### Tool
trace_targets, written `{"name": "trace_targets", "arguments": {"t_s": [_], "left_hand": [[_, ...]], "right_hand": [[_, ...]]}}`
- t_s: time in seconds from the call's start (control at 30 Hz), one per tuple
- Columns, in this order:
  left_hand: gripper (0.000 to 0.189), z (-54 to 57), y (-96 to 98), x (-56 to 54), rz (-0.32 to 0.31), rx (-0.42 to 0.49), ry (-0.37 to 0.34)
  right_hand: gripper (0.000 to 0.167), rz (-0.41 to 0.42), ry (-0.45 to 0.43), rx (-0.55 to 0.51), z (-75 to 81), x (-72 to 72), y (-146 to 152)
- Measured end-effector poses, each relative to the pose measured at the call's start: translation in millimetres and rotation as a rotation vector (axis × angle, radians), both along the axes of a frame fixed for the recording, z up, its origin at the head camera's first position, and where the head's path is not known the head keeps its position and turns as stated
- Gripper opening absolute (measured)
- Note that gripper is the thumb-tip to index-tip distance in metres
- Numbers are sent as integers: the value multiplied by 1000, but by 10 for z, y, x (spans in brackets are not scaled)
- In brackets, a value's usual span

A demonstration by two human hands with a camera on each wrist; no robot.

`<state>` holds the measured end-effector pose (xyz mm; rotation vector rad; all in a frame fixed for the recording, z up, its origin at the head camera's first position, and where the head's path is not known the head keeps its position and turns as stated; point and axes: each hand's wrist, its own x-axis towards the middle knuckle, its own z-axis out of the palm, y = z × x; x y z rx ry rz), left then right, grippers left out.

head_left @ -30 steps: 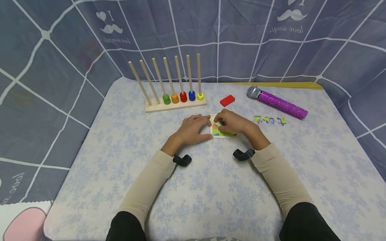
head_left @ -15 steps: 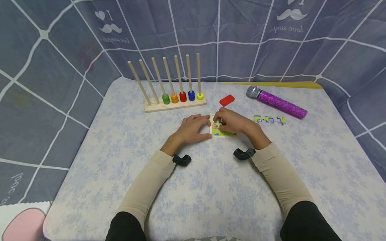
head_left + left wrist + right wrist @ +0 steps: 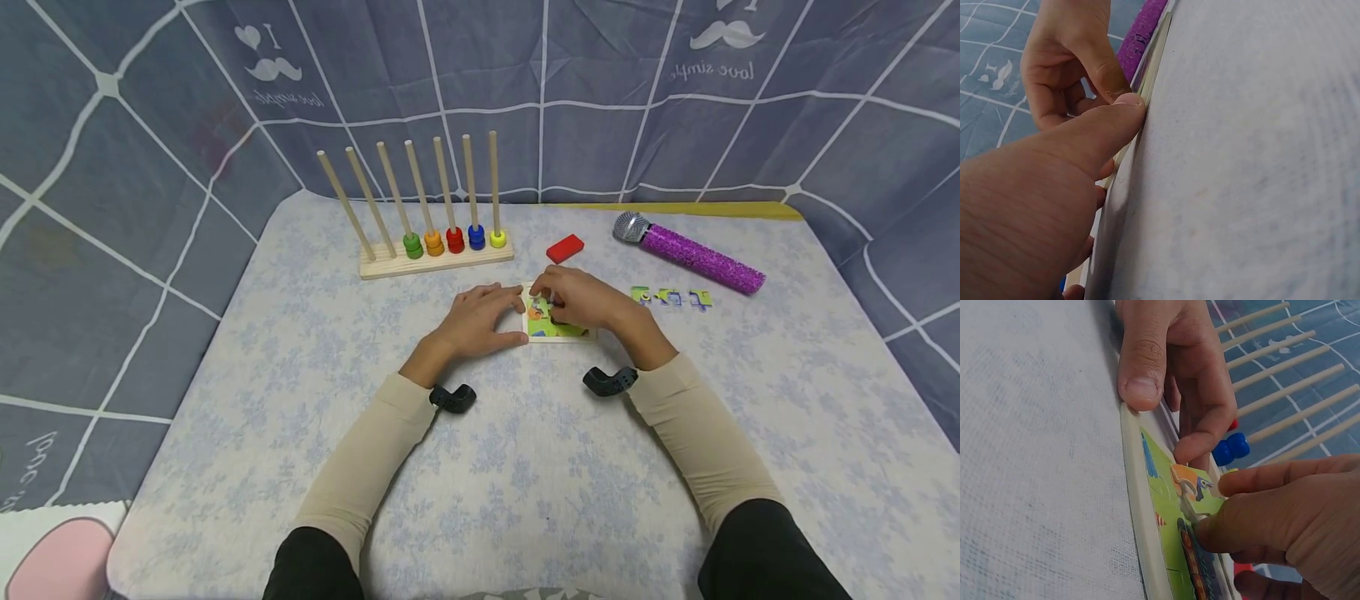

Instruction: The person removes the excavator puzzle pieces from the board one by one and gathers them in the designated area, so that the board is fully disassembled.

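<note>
A small, pale-rimmed puzzle board [image 3: 555, 339] with a bright green picture is set on the blue-and-white floral tabletop [image 3: 510, 467], its left end touched by the loosely spread, unclosed thumb and fingers of the left hand [image 3: 480, 323]. By the bent right hand [image 3: 1300, 515], a green-printed jigsaw piece [image 3: 1205, 500] is pinched between thumb and forefinger over the board, its pale cut edge showing. To the right, three loose green-and-purple jigsaw pieces [image 3: 672, 297] are laid in a row, below a glittery purple microphone with a silver head [image 3: 701, 260]
</note>
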<state>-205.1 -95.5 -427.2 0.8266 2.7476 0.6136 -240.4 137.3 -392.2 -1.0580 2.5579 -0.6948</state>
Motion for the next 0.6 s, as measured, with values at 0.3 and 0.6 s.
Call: {"name": "trace_targets", "arguments": {"t_s": [0.3,0.6], "left_hand": [[43,-8,21,-1,-3,-1,6],[44,4,0,4,4,5,-6]], "right_hand": [[15,-55,36,-141,38,-7,281],[17,-193,206,-197,3,156,991]]}}
